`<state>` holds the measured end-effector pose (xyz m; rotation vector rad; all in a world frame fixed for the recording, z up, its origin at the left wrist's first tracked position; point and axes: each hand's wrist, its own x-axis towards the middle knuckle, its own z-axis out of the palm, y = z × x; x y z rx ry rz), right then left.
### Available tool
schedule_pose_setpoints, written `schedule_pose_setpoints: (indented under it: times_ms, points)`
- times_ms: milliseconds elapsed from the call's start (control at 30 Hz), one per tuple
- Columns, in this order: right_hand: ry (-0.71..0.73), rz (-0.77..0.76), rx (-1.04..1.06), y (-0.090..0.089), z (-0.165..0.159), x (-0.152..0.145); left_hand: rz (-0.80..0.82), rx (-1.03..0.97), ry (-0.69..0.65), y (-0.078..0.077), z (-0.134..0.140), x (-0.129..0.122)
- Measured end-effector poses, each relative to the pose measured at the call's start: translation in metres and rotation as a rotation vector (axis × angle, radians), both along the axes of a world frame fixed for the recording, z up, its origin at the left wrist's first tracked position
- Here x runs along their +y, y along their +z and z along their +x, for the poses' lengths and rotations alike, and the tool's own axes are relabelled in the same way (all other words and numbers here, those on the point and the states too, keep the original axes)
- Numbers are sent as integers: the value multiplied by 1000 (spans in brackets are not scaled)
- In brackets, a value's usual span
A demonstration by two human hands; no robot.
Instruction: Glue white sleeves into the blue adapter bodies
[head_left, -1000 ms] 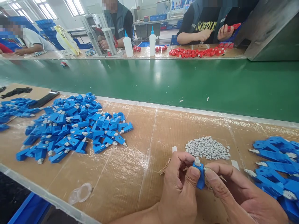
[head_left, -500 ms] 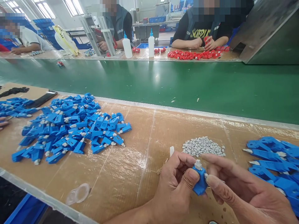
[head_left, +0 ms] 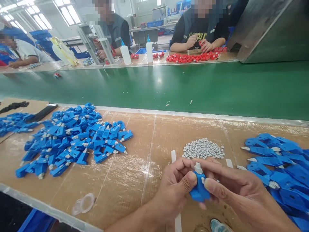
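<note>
Blue block (head_left: 200,192) sits tilted in the grip of the left hand (head_left: 175,185), whose thumb and bent fingers I see closed narrowly on it. A pale tip (head_left: 198,168) stands out at its top, between the left fingertips and the right forefinger. The right hand (head_left: 238,188) is drawn in close, its thumb at the block's side by a small pale bit (head_left: 203,180). Its other fingers curve behind, so I cannot tell whether they pinch the block too or only back it up.

To do this well, I would hold the left thumb firm and clear of the pale bit, so the block cannot twist. The right thumb should press straight in toward the left fingers, evenly, with the fingers behind taking the load. I judge a slanting push the likeliest slip: the bit could skew, or drop below the fingers. The pale tip looks easy to knock, so I would want the right forefinger light near it.

Just beyond the fingers lies a heap of grey pieces (head_left: 204,148) on the table (head_left: 130,180). Well to the left of the left fingers is a big pile of blue parts (head_left: 72,138); right of the right fingers lie longer blue parts (head_left: 277,177).
</note>
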<state>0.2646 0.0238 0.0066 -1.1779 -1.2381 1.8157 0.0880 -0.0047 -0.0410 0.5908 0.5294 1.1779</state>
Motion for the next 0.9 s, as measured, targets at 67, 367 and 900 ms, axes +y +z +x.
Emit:
schedule_pose_setpoints:
  times_ms: [67,367,900]
  points:
    - [98,-5,69,8,2,-1,-49,-103,-139,-2,0,2]
    - [160,13,154,27,3,-7,-121,-198,-217,6,4,-3]
    - [127,289,-214,21,-6,-70,68,543,-114,48,-40,-66]
